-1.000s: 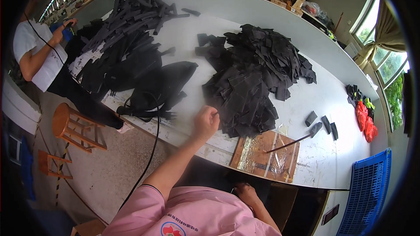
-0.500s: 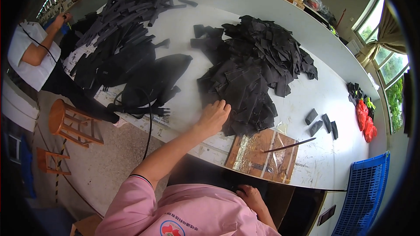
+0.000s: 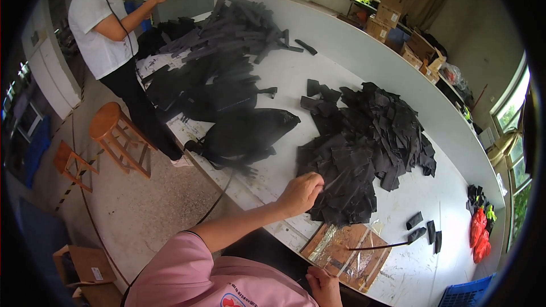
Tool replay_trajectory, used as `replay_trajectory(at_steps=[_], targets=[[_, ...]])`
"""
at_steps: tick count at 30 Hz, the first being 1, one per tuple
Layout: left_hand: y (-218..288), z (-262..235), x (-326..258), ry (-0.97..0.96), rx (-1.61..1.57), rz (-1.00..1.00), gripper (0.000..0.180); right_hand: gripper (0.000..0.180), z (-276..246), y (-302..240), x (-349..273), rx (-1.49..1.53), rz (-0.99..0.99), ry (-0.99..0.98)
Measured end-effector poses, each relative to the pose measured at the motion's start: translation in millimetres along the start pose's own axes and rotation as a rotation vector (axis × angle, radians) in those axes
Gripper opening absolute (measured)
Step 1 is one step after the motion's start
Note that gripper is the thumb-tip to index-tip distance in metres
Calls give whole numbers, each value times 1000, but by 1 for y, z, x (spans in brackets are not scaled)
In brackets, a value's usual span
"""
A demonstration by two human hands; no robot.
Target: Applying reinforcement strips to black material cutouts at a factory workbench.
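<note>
My left hand (image 3: 300, 192) reaches out over the white table (image 3: 364, 62) and pinches the near edge of a big heap of black cut fabric pieces (image 3: 364, 148); the piece it grips is blurred. My right hand (image 3: 324, 284) rests low at the table's near edge, fingers curled, just below a brown cardboard board (image 3: 347, 248) covered with clear film. A thin dark rod (image 3: 378, 246) lies across that board. I cannot see anything held in the right hand.
A second heap of long black strips (image 3: 222, 51) and a black bag (image 3: 244, 133) lie to the left. A person in a white shirt (image 3: 105, 34) stands beyond wooden stools (image 3: 119, 136). Small black pieces (image 3: 424, 230), red items (image 3: 479, 233) and a blue crate (image 3: 466, 298) sit at right.
The view has swung and closed in on the table. My left hand has moved from the table edge onto the near edge of the black heap and closed on a piece.
</note>
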State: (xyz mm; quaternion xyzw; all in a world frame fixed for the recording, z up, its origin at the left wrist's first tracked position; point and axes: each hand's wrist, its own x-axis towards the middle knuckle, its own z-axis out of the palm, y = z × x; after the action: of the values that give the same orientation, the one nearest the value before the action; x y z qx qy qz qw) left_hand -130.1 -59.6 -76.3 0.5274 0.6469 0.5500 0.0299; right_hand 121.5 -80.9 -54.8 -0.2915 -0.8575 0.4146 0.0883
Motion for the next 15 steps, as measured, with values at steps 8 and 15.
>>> replay_trajectory(at_steps=[8,15], targets=[[59,-33,-42,-788,-1047,-572,7,25,-56,-92,45,-256,-480,357],[64,-32,-67,-704,-970,-506,15,13,-26,-42,47,626,48,116]])
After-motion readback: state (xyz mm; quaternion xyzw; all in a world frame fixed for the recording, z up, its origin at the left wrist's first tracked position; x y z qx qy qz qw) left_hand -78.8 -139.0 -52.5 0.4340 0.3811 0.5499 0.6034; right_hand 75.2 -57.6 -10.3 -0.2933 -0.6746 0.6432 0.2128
